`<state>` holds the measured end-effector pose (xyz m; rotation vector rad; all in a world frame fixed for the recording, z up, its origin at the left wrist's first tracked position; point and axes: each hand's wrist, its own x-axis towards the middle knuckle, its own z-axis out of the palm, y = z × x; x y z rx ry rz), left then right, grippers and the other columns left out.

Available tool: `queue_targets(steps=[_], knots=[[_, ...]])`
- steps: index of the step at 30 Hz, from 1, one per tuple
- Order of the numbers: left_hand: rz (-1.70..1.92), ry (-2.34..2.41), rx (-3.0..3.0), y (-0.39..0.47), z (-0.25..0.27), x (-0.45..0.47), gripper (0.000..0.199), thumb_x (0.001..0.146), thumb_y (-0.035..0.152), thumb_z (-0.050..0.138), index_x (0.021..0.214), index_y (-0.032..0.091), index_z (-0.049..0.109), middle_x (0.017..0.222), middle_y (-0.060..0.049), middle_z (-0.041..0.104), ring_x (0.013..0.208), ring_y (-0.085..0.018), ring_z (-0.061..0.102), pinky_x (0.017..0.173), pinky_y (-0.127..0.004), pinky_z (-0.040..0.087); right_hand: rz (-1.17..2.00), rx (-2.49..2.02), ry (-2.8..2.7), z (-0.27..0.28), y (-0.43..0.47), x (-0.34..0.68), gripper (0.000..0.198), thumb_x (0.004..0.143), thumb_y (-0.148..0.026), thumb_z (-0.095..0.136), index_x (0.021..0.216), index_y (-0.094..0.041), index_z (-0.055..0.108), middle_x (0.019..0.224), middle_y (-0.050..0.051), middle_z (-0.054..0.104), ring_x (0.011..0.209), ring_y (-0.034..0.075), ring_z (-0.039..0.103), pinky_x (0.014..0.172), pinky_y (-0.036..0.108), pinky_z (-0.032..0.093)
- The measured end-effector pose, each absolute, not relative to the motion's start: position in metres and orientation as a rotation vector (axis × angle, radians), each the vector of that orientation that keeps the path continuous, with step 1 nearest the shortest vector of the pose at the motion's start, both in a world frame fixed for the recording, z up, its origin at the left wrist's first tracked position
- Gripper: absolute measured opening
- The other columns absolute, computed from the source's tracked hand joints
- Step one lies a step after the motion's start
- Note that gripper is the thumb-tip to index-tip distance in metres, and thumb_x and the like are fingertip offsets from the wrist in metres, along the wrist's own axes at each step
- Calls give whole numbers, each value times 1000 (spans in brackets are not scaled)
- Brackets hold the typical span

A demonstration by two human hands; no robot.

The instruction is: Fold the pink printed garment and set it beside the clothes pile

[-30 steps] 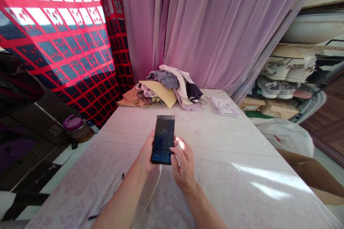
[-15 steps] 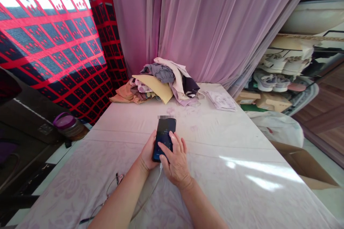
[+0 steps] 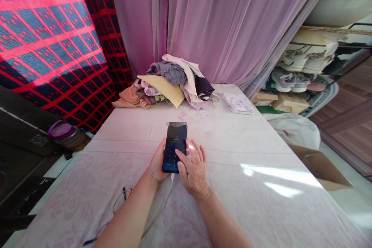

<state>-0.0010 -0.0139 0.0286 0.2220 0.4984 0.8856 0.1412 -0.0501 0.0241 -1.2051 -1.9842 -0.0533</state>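
A dark smartphone with a lit keypad screen is gripped from the left side by my left hand. My right hand hovers over its right half with fingers apart, the index fingertip at the middle of the screen. A white charging cable is plugged into the phone's bottom edge and runs down between my forearms. Partly hidden behind my left forearm, a pair of glasses lies on the patterned tablecloth.
Piled clothes lie at the far end, with a folded patterned cloth to their right. Purple curtains hang behind. A purple-lidded jar stands at left; a shoe rack and a cardboard box are at right.
My right index finger has moved from the lower left of the screen to its middle, and the other fingers have shifted right off the phone. The view has shifted slightly.
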Motion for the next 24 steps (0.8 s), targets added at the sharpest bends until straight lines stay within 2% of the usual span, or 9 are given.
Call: queue_targets(steps=[12,24], knots=[[896,500,204,-16,27,-1,65,92,58,38,124,6,61,103,-16,72,100,-28,67,90,-38,51,-54,-1247,-1979,23,-50,141,32,92,-27,45,115,-30,66,146,6,43,135,27,38,112,52,24],[910,501,156,-15,29,1,64,93,57,36,122,6,61,111,-17,70,101,-28,67,92,-40,50,-78,-1265,-1923,21,-49,154,29,91,-24,45,107,-29,69,139,5,51,132,26,42,110,53,26]])
